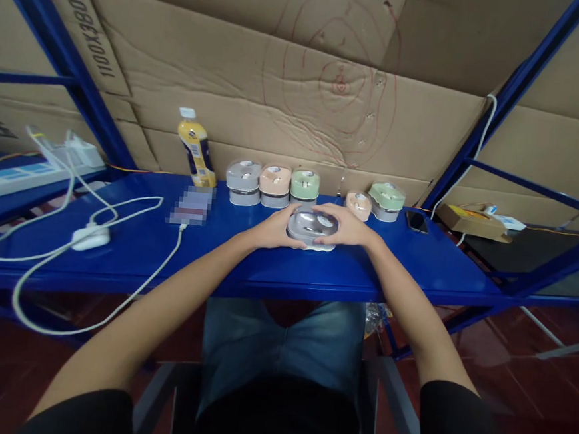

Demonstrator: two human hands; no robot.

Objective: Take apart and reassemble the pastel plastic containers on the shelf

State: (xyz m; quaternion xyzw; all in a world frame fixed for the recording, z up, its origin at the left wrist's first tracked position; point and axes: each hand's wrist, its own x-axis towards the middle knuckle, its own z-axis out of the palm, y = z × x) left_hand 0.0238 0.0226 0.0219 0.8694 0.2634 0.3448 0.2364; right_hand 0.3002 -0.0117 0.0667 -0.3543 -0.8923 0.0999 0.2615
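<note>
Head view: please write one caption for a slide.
Two hands grip a grey lidded container on a blue shelf.

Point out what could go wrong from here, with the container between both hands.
The gray container sits between the left hand and right hand, close in front of the green-lidded container; pushed back, it might knock it.

The white cable droops past the front edge of the blue table; a snagging left arm could drag the blurred item it connects to.
</note>
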